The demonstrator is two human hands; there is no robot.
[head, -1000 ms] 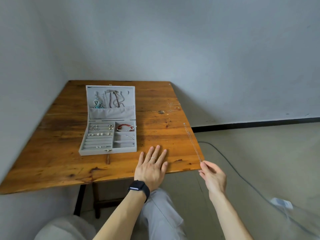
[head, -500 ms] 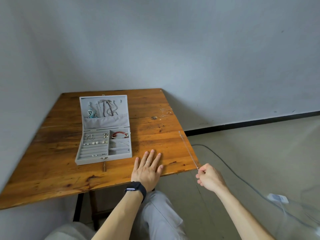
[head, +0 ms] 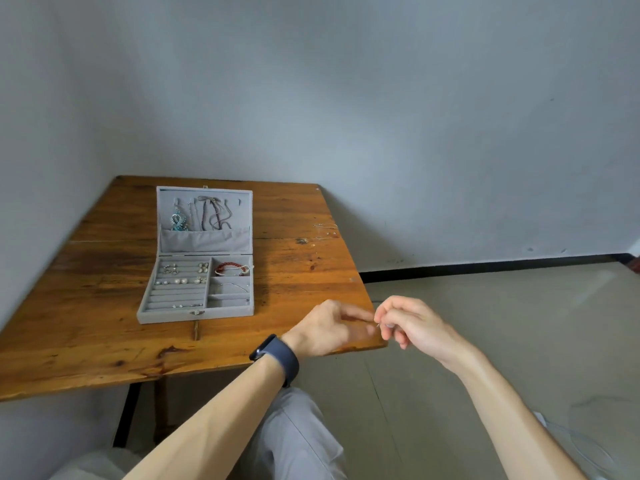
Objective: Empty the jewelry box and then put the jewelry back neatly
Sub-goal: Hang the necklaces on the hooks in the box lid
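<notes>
Wooden table [head: 86, 323], grey wall [head: 381, 98], concrete floor [head: 502, 323]

The left hand [head: 332, 327] is no longer flat on the table [head: 104, 341]. It is raised over the near right corner, its blurred fingertips meeting the right hand [head: 412, 323]. The right hand has risen and moved in toward the corner, with its fingers curled. The thin chain [head: 378, 325], earlier stretched along the table's right edge, now shows only as a short glint pinched at the right fingertips.

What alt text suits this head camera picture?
The left hand and right hand meet at a wooden table's near right corner, the right pinching a tiny silvery piece. An open grey jewelry box holding jewelry sits further back.
</notes>
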